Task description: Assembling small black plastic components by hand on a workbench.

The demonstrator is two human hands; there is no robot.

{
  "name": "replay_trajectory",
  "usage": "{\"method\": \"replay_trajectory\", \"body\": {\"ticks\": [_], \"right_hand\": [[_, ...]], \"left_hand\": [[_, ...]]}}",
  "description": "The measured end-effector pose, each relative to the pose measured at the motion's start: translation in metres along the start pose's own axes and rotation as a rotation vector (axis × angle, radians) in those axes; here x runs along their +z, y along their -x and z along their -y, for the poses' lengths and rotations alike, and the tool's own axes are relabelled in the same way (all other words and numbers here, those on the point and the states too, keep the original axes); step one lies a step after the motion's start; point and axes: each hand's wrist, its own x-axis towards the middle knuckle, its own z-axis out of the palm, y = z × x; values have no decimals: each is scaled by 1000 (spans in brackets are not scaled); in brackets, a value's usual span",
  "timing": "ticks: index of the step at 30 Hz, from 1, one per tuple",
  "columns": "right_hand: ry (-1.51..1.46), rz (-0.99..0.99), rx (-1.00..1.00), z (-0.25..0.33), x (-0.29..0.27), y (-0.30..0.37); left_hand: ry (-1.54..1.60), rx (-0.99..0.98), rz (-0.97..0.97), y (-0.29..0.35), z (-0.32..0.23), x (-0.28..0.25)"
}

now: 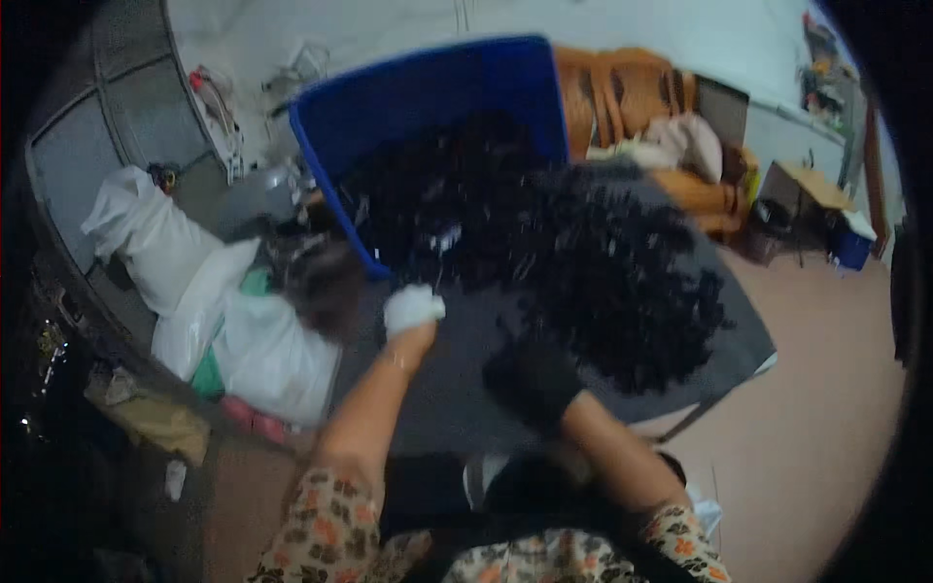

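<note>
The white-gloved left hand (413,309) is near the left edge of the tabletop (437,398), the black-gloved right hand (533,381) nearer its front edge (I cannot tell whether either is open or closed), black pieces (622,282) spreading from the blue bin (418,97) toward the right edge.

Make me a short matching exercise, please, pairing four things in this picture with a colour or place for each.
Column one
1. Left hand
2. Bin
3. Right hand
4. Sacks

Column two
A. Blue, with dark pieces inside
B. White, piled to the left of the table
C. Covered in white, out in front near the bin's lower corner
D. Covered in black, over the table's near part

Right pairs: 1-C, 2-A, 3-D, 4-B
</note>
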Motion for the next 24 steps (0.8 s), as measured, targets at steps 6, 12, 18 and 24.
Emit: {"method": "replay_trajectory", "body": {"ticks": [6,12,18,24], "right_hand": [[-127,76,125,10,-6,27],[-166,-156,119,-30,17,43],[59,-160,274,-39,10,42],[-46,-374,250,-52,16,43]], "left_hand": [[97,-49,141,49,5,-26],[352,-89,-11,81,-7,-50],[869,-212,-177,86,25,23],[1638,-459,-103,105,26,16]]}}
